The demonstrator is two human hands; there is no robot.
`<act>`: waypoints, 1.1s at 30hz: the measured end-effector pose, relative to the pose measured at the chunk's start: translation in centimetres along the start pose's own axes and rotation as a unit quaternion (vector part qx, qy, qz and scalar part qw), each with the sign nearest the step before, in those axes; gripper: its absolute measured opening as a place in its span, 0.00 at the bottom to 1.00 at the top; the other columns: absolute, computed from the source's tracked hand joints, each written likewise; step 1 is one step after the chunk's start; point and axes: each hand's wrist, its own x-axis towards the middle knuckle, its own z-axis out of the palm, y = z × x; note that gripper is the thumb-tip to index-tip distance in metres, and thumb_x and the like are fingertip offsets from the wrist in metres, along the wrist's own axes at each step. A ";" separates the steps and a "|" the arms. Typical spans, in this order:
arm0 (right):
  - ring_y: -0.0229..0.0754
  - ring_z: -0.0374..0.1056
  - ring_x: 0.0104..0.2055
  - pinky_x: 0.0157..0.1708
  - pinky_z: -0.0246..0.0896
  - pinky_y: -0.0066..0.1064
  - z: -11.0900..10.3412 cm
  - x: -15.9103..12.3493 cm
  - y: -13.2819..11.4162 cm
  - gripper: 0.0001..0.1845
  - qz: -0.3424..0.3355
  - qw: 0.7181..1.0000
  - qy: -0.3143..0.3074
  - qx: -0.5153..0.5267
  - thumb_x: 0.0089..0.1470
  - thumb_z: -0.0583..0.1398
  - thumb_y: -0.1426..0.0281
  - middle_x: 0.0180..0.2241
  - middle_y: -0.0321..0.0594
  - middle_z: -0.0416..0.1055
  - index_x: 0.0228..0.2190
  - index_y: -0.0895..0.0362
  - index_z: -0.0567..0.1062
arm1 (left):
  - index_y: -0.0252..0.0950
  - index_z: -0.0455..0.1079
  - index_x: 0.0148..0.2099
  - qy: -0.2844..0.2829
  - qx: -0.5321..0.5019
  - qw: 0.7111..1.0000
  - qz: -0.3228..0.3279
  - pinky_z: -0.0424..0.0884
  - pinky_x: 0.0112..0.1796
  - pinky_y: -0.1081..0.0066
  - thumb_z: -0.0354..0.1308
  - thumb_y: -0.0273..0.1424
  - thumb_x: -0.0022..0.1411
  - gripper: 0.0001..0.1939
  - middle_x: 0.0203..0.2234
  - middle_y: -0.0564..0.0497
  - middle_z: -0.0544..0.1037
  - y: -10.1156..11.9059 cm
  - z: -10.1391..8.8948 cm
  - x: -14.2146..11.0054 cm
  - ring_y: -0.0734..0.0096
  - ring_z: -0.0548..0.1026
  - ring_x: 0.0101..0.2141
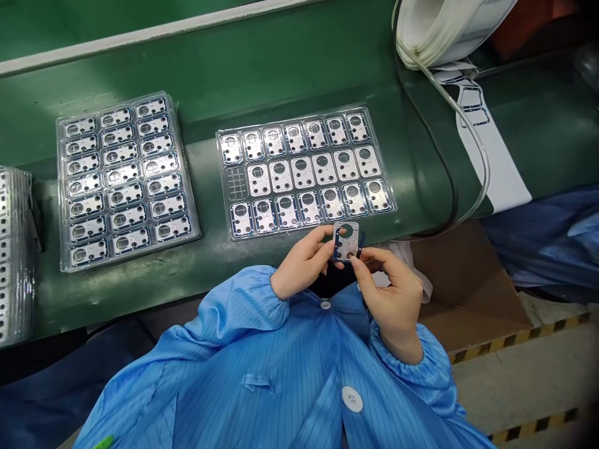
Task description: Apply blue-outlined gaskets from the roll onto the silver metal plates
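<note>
Over the table's front edge, my left hand [306, 259] pinches a small silver metal plate [345, 240] by its left side. The plate is held up at a tilt, with a large round hole near its top and smaller dark holes below. A thin dark blue piece [362, 242] sticks out past its right edge. My right hand [393, 290] has thumb and fingers closed on this blue piece at the plate's lower right corner. Just beyond my hands, a clear plastic tray [238, 182] holds rows of similar plates; one pocket in its left column holds no plate.
Left of the tray stands a stack of filled clear trays [189, 224], with another stack [28, 262] at the far left. At upper right is a white roll [430, 31]; a white strip [498, 162] with dark blue outlines hangs nearby. A cable and clear tube [484, 156] loop down beside a cardboard box [468, 280].
</note>
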 end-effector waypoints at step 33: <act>0.35 0.69 0.25 0.27 0.69 0.27 0.6 -0.2 0.2 0.05 -0.021 0.999 0.024 0.008 0.55 0.64 0.72 0.31 0.36 0.77 0.36 0.55 0.76 | 0.33 0.65 0.58 0.002 -0.020 1.000 0.009 0.67 0.26 0.78 0.53 0.39 0.68 0.21 0.30 0.49 0.75 -0.1 0.0 -0.1 0.75 0.74 0.29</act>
